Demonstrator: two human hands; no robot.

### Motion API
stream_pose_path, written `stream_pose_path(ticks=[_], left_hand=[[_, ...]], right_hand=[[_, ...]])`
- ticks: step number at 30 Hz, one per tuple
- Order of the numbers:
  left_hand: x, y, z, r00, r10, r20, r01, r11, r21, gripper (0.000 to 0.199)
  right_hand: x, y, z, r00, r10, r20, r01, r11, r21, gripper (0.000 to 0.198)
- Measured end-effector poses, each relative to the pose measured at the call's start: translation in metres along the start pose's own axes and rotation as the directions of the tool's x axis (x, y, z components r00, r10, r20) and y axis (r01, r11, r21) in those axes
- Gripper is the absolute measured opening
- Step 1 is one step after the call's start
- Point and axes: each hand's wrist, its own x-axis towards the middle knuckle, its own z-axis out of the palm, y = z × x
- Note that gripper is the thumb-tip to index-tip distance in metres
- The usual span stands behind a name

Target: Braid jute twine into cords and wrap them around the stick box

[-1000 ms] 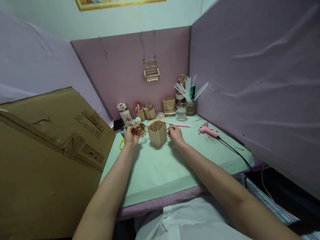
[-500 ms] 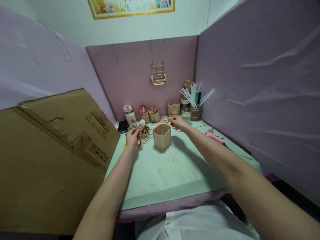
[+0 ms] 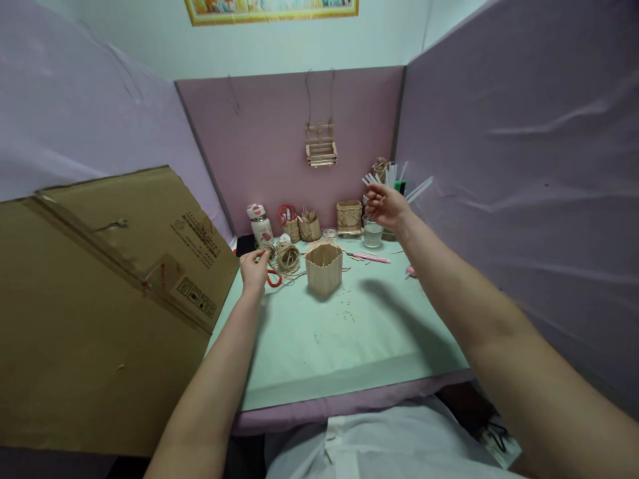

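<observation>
Left of the pale, jagged-rimmed wooden box [image 3: 324, 274] on the mint-green cloth [image 3: 299, 366], the left hand [image 3: 254, 267] pinches and, above-right, the loosely curled right hand [image 3: 388, 205], if lowered carelessly, could tip the clear plastic cup [image 3: 373, 236], either hand's contents unclear.

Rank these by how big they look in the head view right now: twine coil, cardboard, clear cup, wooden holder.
Largest to smallest:
1. Cardboard, by far
2. Wooden holder
3. Twine coil and clear cup: they look too alike to rank, and the cup stands farther back.
</observation>
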Motion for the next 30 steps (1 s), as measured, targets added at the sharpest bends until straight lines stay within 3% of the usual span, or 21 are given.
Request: stream_pose_path(ticks=[2, 5, 8, 10, 12, 14, 17, 19, 22, 25, 30], left_hand=[[-0.005, 0.011, -0.002, 0.999, 0.026, -0.04, -0.028, 0.998, -0.055, 0.013], [-0.017, 0.029, -0.002, 0.999, 0.004, 0.044, 0.006, 0.973, -0.231, 0.013], [-0.028, 0.043, -0.002, 0.98, -0.072, 0.185, 0.127, 0.943, -0.308, 0.014], [-0.032, 0.046, -0.001, 0.971, -0.091, 0.222, 0.156, 0.943, -0.295, 0.014], [-0.034, 0.046, -0.002, 0.97, -0.093, 0.226, 0.157, 0.945, -0.287, 0.015], [-0.036, 0.047, -0.005, 0.976, -0.083, 0.2, 0.142, 0.943, -0.301, 0.016], [-0.037, 0.055, -0.013, 0.986, -0.073, 0.151, 0.124, 0.925, -0.359, 0.018], [-0.037, 0.067, -0.02, 0.988, -0.069, 0.14, 0.122, 0.901, -0.416, 0.017], [-0.037, 0.088, -0.031, 0.978, -0.047, 0.203, 0.151, 0.831, -0.535, 0.015], [-0.035, 0.098, -0.039, 0.956, -0.053, 0.287, 0.226, 0.755, -0.616, 0.014], [-0.036, 0.077, -0.043, 0.938, -0.142, 0.316, 0.325, 0.679, -0.658, 0.016]], right_hand=[[-0.008, -0.01, -0.004, 0.999, -0.044, 0.014, 0.045, 0.998, -0.036, 0.019], [-0.021, -0.012, -0.012, 0.992, -0.119, 0.041, 0.122, 0.989, -0.081, 0.026], [-0.027, 0.005, -0.022, 0.987, -0.143, 0.078, 0.153, 0.977, -0.148, 0.023], [-0.027, 0.026, -0.032, 0.99, -0.109, 0.084, 0.13, 0.943, -0.308, 0.019], [-0.025, 0.05, -0.045, 0.998, -0.031, 0.057, 0.057, 0.837, -0.544, 0.016], [-0.022, 0.071, -0.061, 0.998, -0.034, -0.046, -0.008, 0.707, -0.707, 0.012], [-0.02, 0.091, -0.082, 0.984, -0.074, -0.161, -0.094, 0.553, -0.828, 0.016], [-0.02, 0.097, -0.09, 0.984, -0.056, -0.171, -0.125, 0.47, -0.874, 0.019], [-0.023, 0.1, -0.089, 0.992, -0.016, -0.127, -0.11, 0.399, -0.91, 0.021], [-0.028, 0.102, -0.077, 0.998, -0.003, -0.068, -0.062, 0.386, -0.92, 0.022], [-0.045, 0.093, -0.041, 0.998, -0.029, 0.051, 0.058, 0.378, -0.924, 0.021]])
